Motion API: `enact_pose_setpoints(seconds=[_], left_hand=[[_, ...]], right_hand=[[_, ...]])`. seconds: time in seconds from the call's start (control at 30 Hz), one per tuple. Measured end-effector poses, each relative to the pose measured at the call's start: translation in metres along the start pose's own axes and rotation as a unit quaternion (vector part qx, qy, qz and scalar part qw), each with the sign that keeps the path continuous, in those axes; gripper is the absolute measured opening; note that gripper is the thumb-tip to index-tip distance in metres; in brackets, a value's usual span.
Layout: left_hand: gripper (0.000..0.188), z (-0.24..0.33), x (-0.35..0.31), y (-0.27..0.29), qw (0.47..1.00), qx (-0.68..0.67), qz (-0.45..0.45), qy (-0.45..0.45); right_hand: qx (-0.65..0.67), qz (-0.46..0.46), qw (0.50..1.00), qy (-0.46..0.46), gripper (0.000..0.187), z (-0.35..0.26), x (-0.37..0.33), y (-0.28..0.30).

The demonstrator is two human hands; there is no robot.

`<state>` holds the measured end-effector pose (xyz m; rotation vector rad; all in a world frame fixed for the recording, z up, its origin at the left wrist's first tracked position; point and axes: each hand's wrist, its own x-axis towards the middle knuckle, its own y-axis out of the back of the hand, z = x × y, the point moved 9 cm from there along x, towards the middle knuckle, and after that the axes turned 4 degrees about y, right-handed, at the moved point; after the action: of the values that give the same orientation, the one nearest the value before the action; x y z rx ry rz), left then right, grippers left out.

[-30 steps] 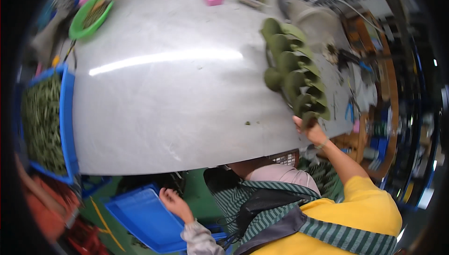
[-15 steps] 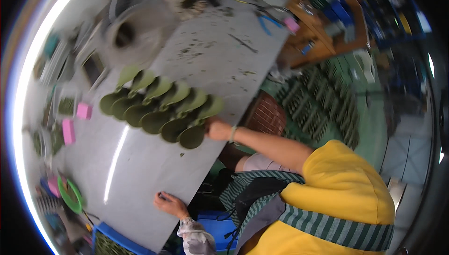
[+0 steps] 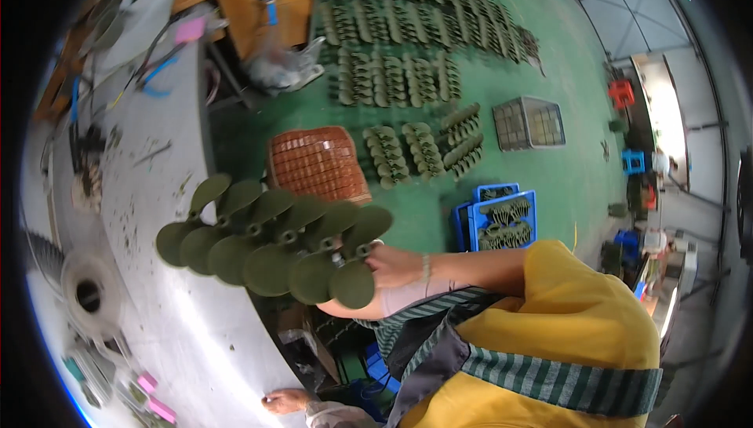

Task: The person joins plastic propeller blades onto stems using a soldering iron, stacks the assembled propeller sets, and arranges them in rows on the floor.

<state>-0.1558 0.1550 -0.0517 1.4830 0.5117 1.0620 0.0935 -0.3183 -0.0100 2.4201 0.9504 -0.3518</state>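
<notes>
A long cluster of dark green, disc-like blades point(image 3: 267, 269) hangs in the air, its blades set in two rows along the middle. My right hand point(image 3: 392, 265) is closed round its near right end, with part of the fingers hidden behind the blades. The cluster slants across the table's edge, part over the grey table point(image 3: 169, 302) and part over the floor side. My left hand point(image 3: 287, 400) rests low in the view at the table's near edge, fingers curled, with a small dark spot at the fingertips that I cannot make out.
Many similar green clusters point(image 3: 400, 75) stand in rows on the green floor. Near them are a brown woven mat point(image 3: 318, 163), a grey crate point(image 3: 529, 123) and blue trays point(image 3: 502, 220) of green parts. A round grey fixture point(image 3: 90, 291) and pink blocks point(image 3: 161, 409) are on the table.
My right hand has lifted the green cluster off the table and brought it toward the floor side. The view has turned right, showing more floor. My left hand stays at the table's edge.
</notes>
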Motion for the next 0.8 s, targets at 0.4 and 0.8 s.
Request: enact_pose_setpoints(seconds=[0.4, 0.8], left_hand=[[0.029, 0.105, -0.006, -0.002, 0.969, -0.141, -0.017, -0.203], [0.026, 0.323, -0.184, 0.025, 0.808, -0.095, -0.506, -0.286]], right_hand=[[0.48, 0.44, 0.722, -0.236, 0.019, 0.175, -0.285, 0.125], [0.461, 0.477, 0.699, -0.267, 0.026, 0.232, -0.399, 0.173]])
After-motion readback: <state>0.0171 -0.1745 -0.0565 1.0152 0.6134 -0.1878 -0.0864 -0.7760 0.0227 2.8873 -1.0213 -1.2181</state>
